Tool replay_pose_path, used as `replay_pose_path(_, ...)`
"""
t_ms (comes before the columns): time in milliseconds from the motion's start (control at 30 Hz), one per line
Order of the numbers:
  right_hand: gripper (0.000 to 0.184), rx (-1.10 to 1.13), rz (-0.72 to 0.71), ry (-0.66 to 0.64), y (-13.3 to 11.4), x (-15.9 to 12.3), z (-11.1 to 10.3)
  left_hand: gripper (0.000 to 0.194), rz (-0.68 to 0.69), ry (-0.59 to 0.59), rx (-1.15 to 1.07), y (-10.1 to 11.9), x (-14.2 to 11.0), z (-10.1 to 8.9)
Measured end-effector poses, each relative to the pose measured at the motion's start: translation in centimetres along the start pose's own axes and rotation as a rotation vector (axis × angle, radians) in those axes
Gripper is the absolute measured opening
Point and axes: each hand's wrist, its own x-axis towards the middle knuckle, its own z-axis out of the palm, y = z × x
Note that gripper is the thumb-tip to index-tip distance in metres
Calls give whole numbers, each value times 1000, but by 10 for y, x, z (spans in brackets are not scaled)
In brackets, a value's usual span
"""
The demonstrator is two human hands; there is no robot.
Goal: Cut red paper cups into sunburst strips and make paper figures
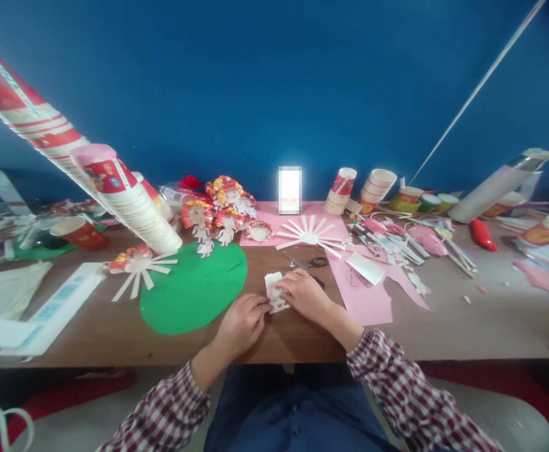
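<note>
A small piece of white paper (272,284) with faint drawn lines lies on the brown table between my hands. My left hand (242,322) pinches its lower left edge, fingers closed. From the right, my right hand (305,295) closes its bent fingers on the paper's other side and covers part of it. Just beyond my right hand lie scissors (320,261), partly hidden by it. A large green oval sheet (194,292) is left of my left hand. Pink paper (366,304) with a curled white strip (365,268) on it lies to the right.
Paper-cut figures with frilled heads (227,220) stand behind the green sheet. Fringed paper cups (309,238) lie flattened nearby. A long stack of paper cups (128,210) leans at the left. Pens and markers (397,242) and a red object (483,235) are at the right.
</note>
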Motion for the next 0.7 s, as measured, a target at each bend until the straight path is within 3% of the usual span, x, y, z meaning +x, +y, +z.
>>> replay_pose_path(300,24,-63,50,-59,-2,7,-17,25,-25,-38,25,4,2,-4)
replay_pose_path(700,34,-25,85,-49,8,-21,-19,37,42,-110,100,3,4,-5)
